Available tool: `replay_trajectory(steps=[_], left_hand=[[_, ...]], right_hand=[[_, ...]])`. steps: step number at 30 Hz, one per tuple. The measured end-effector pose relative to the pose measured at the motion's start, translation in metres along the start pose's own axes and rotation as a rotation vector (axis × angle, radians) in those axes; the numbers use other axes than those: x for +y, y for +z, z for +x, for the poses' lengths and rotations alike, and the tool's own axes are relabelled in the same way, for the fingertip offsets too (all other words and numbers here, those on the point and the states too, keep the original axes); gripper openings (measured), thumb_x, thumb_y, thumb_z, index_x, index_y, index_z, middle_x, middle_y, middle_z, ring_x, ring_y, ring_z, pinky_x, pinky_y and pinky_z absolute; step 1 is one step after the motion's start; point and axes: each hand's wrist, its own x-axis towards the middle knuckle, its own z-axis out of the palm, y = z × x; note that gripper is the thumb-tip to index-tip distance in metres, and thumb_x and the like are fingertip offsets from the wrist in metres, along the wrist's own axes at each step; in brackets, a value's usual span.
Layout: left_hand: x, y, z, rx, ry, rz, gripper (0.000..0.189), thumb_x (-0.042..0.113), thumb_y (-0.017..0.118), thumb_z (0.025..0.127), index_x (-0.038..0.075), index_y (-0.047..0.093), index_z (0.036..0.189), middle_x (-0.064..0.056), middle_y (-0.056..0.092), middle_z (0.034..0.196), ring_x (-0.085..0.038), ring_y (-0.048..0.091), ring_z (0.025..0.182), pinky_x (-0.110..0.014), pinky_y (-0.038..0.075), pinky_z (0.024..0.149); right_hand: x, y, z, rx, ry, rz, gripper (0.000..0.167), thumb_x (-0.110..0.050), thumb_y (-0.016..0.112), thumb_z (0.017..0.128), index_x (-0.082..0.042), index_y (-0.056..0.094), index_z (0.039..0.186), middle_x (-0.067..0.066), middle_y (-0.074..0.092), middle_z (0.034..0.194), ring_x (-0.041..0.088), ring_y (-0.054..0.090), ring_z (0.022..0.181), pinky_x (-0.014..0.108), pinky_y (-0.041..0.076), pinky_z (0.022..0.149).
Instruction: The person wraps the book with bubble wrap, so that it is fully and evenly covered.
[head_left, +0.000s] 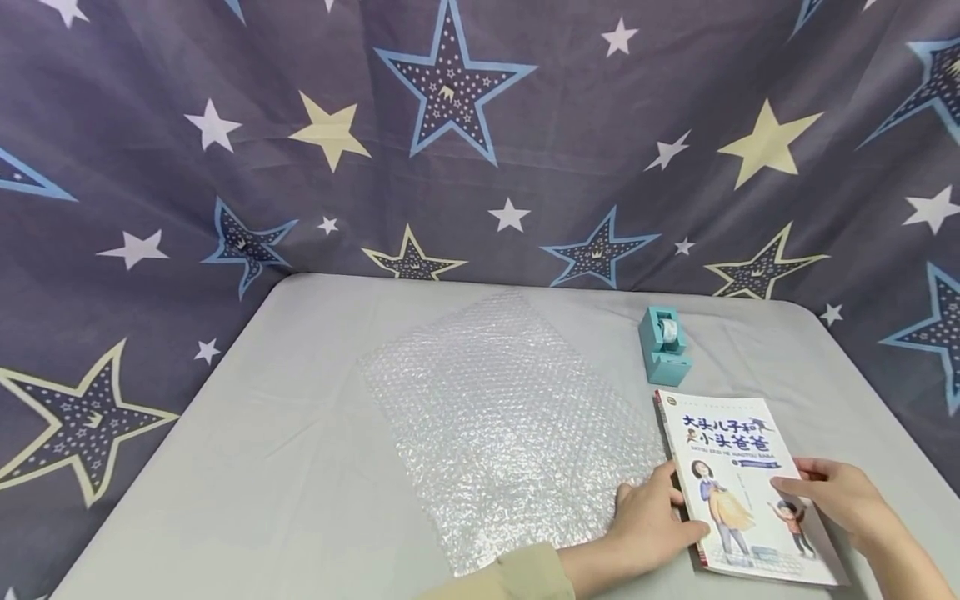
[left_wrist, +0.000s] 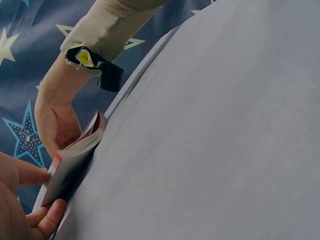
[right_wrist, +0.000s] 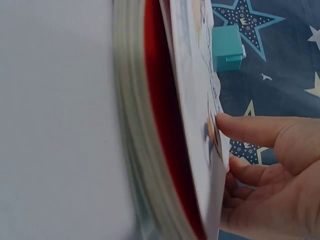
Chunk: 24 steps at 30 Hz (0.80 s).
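A white paperback book (head_left: 720, 467) with drawn figures and blue title characters on its cover lies face up at the right of the table, held between both hands. My left hand (head_left: 651, 523) grips its spine side, thumb on the cover and fingers along the edge. On the opposite side my right hand (head_left: 843, 498) pinches the book's edge, thumb on top and other fingers mostly hidden below. In the right wrist view, the page block and red inside of the cover (right_wrist: 165, 110) show as the cover stands slightly apart from the pages.
A sheet of bubble wrap (head_left: 510, 417) lies flat across the middle of the grey-covered table (head_left: 247, 467), left of the book. Behind the book stands a teal tape dispenser (head_left: 663, 358) with a roll in it. A star-patterned curtain (head_left: 465, 192) borders the table's back and sides.
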Motion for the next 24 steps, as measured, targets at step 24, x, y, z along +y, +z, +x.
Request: replay_trajectory(steps=[24], left_hand=[[-0.001,-0.014,0.005,0.019,-0.093,-0.467,0.075,-0.001,0.061,0.068,0.021,0.034,0.135,0.013,0.049,0.086,-0.002,0.049,0.063,-0.018,0.041,0.055]], right_hand=[[-0.015,0.004,-0.01,0.129,-0.135,0.075,0.073,-0.031,0.062,0.085,0.022,0.031,0.126,0.015,0.057,0.099,-0.008,0.044,0.07,0.012,0.043,0.059]])
